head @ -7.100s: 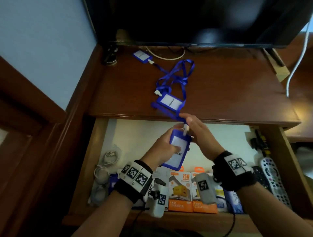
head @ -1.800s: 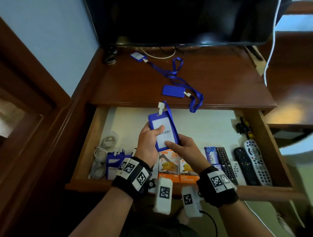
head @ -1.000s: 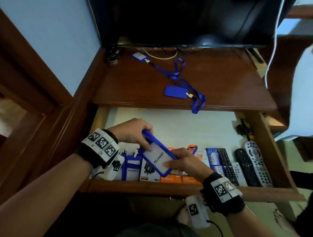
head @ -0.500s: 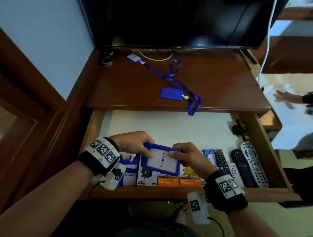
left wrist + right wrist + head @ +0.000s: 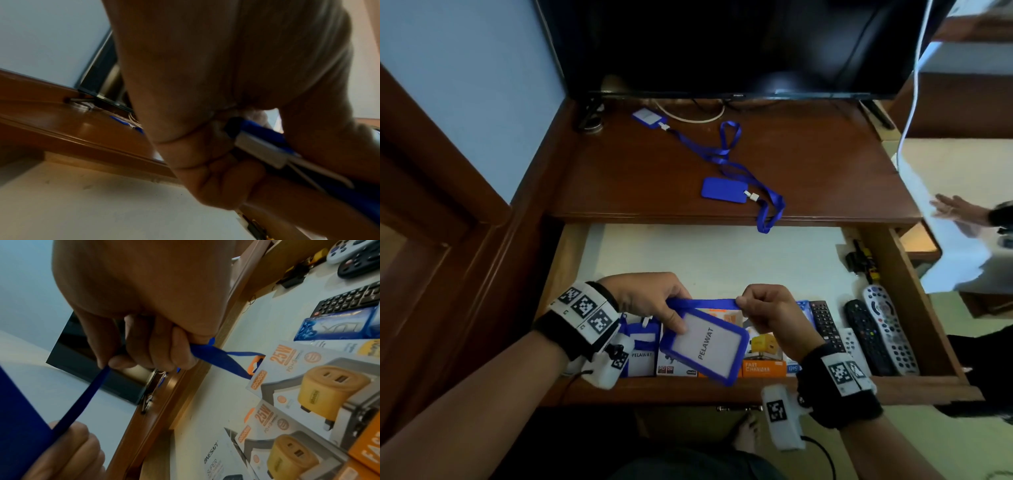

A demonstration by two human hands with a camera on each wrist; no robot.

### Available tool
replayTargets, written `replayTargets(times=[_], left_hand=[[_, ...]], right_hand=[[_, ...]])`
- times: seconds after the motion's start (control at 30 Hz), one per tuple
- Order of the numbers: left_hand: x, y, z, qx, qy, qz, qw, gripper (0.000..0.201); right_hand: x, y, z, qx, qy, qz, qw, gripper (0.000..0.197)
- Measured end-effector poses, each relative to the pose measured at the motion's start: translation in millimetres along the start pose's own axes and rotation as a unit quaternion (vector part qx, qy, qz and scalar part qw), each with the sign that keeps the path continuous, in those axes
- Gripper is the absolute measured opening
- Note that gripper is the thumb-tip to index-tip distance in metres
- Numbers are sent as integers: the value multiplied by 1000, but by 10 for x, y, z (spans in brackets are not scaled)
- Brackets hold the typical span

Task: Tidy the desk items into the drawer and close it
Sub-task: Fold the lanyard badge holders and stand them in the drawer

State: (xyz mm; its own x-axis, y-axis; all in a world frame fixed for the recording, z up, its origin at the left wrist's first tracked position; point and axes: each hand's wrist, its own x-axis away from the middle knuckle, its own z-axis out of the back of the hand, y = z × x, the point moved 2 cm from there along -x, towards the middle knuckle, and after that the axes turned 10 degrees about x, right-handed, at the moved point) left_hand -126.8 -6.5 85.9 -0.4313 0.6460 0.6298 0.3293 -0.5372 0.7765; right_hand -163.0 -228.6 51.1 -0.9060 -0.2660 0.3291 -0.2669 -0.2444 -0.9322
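Lanyard (image 5: 86, 395) pinch: right-wrist view only

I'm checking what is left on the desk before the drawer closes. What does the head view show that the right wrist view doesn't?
Only the head view shows two blue badge holders on the desk top, one near the front edge and one by the TV, plus the left hand holding the PELAWAT badge. Only the right wrist view shows the grip closely: the right hand pinching the blue lanyard, and the chargers' 25W print. Both show the charger boxes and remotes in the drawer.
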Motion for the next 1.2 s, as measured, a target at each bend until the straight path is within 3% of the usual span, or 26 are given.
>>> replayTargets(times=[0.13,0.27,0.33,0.43,0.5,0.63,0.73,0.83,0.93,1.0,1.07,1.13,1.2], left_hand=[[25,-25,-8,48,2,-43,998,19],[37,-79,-6,109,81,-94,986,22],[23,-126,-18,140,115,-102,978,29],[19,-156,-74,200,132,-117,964,48],[36,-143,-112,241,132,-147,950,56],[84,-103,-160,293,100,-206,928,73],[103,-109,-189,340,46,-231,910,80],[98,-138,-206,354,-20,-223,908,80],[99,-162,-207,343,-55,-208,914,75],[110,-148,-203,358,-12,-211,909,74],[107,-124,-194,351,92,-220,905,71],[65,-110,-181,299,208,-213,906,55],[9,-83,-191,234,282,-196,909,33]], right_hand=[[-17,1,-54,14,34,3,999,33],[22,28,-111,-9,34,-7,999,32],[59,28,-110,-69,16,-23,997,52],[122,-4,-123,-91,-30,-6,995,100],[167,-16,-153,-72,-53,13,996,108],[186,-17,-187,-49,-61,22,997,105],[168,-66,-190,-47,-46,4,998,87],[140,-109,-150,-54,-9,-23,998,69],[114,-138,-108,-47,24,-30,998,62],[131,-146,-109,-43,27,-27,998,63],[156,-148,-143,-51,0,-26,998,68],[175,-157,-197,-58,-25,-25,998,65],[182,-161,-223,-70,-32,-27,997,61]])
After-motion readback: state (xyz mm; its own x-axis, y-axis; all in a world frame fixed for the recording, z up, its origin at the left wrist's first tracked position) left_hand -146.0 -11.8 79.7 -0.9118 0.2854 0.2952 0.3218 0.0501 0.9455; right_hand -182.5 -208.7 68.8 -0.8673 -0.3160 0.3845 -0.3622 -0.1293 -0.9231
